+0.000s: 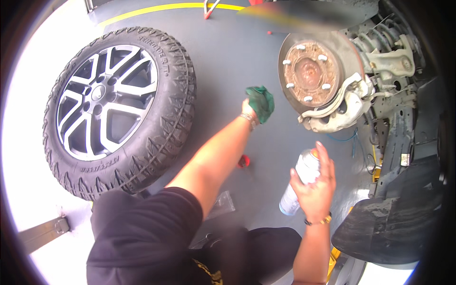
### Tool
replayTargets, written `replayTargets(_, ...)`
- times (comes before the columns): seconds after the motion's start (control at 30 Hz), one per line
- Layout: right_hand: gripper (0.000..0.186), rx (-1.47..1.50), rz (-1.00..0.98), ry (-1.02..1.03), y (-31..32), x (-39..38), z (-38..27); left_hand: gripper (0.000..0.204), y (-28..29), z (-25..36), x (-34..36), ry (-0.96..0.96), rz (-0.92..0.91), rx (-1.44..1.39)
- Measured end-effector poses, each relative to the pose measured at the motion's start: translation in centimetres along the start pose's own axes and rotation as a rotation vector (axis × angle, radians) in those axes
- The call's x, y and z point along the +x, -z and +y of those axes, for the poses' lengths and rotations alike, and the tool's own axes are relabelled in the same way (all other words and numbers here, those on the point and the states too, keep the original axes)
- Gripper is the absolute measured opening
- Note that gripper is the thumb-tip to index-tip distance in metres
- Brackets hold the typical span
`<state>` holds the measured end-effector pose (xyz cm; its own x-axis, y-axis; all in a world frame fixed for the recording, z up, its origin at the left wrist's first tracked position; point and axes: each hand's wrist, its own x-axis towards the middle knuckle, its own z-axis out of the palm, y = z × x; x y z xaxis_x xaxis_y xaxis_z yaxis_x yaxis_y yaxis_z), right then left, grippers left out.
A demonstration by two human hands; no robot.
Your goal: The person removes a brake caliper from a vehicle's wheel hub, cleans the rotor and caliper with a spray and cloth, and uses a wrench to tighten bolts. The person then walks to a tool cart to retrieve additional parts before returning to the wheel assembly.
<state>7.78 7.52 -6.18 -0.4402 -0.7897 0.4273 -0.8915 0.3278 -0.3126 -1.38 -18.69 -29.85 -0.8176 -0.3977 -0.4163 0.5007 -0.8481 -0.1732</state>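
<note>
My left hand (247, 109) reaches forward, closed on a crumpled green cloth (261, 103) that covers most of its fingers. In my right hand (314, 190) is a white spray can (307, 167), tilted, with its orange-topped end up by my index finger. Ahead of the can, on the right, a brake disc (285, 76) with a rusty hub (310, 72) and several wheel studs faces me. A pale brake caliper (343, 114) sits at the disc's lower right edge. Both hands are apart from the disc.
A large tyre on a black-and-silver wheel (102, 95) stands at the left. Suspension parts (389, 61) and a dark wheel-arch liner (384, 232) fill the right side. A small red object (243, 161) and a clear plastic bag (222, 205) lie on the grey floor (223, 47).
</note>
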Motion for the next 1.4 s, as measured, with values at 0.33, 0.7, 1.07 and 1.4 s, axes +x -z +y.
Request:
replayTargets(0.33,0.077,-0.175,-0.024,-0.135,-9.7,0.7,2.1,0.049,-4.8,-7.2,1.7,0.077,-0.075,0.099)
replayTargets(0.7,0.074,-0.307,-0.118,0.140,-8.9,3.2,-3.0,0.044,-4.8,-3.5,1.1,0.021,-0.199,0.060)
replayTargets(1.07,0.066,-0.572,-0.005,0.213,-3.4,12.5,-9.0,0.044,-8.2,-4.9,-1.1,0.075,-0.542,-0.132)
replayTargets(1.4,0.074,-0.595,0.091,0.111,3.7,10.1,-10.1,0.039,-7.2,-4.3,-0.9,0.138,-0.339,-0.079)
